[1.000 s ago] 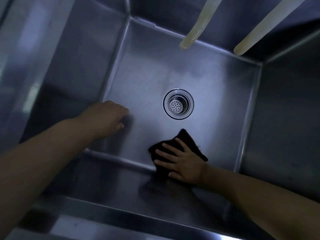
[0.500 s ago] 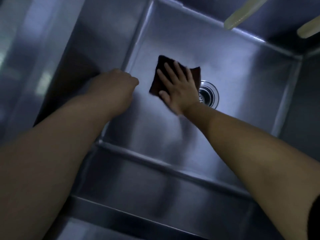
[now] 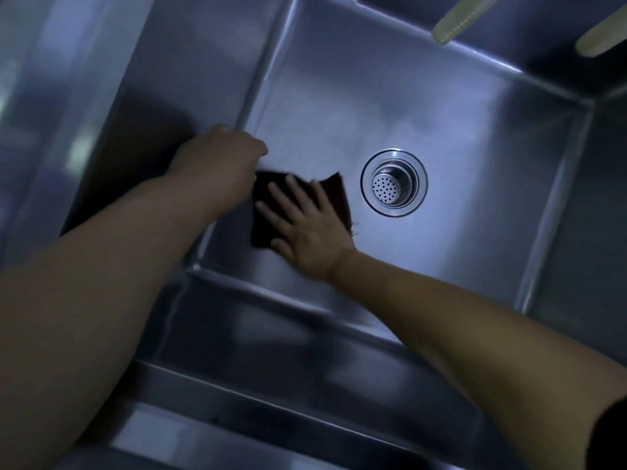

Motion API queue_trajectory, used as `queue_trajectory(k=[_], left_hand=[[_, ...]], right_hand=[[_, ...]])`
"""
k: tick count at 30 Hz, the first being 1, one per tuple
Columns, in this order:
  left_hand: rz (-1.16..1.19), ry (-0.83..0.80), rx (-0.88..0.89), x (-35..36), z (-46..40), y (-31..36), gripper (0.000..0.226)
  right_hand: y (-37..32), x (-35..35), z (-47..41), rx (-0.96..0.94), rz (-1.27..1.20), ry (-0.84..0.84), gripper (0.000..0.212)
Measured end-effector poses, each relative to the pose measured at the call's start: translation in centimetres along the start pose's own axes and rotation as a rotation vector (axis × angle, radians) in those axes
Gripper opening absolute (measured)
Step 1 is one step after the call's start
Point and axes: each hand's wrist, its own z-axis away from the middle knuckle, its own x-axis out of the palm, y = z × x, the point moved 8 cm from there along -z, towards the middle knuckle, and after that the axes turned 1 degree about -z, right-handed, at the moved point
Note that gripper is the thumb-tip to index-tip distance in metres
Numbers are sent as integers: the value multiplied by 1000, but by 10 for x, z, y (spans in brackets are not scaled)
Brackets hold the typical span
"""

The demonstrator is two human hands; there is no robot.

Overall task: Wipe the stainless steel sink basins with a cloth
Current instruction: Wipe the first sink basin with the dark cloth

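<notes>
I look down into a deep stainless steel sink basin (image 3: 458,137). A dark reddish-brown cloth (image 3: 336,195) lies flat on the basin floor, left of the round drain strainer (image 3: 393,183). My right hand (image 3: 305,228) presses on the cloth with straight, spread fingers. My left hand (image 3: 220,157) hangs over the basin's left side, just above the cloth's left corner, fingers loosely curled and holding nothing. Its fingertips are hidden behind the knuckles.
Two pale hose ends (image 3: 454,22) hang over the far right corner of the basin. A flat steel ledge (image 3: 40,113) runs along the left. The basin's near wall and rim (image 3: 305,385) lie under my forearms.
My right hand slid the cloth from the near edge toward the far left, then back toward me, left of the drain. The left hand stayed over the left wall.
</notes>
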Motion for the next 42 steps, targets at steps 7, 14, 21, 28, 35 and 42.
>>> queue_trajectory(k=[7, 14, 21, 28, 35, 42], left_hand=[[-21, -75, 162, 23, 7, 27, 54], [-197, -32, 441, 28, 28, 84, 64], [-321, -64, 638, 44, 26, 104, 70], [-388, -68, 620, 67, 12, 115, 64], [-569, -221, 393, 83, -13, 103, 98], [-494, -317, 307, 101, -7, 108, 79]], right_hand=[[-3, 15, 113, -308, -31, -53, 57], [89, 9, 172, -130, -29, -38, 62], [186, -8, 160, 174, 11, -12, 68], [232, -14, 167, 639, -1, -6, 70], [156, 2, 187, 532, -5, -29, 68], [49, 19, 182, 14, -23, -29, 65]])
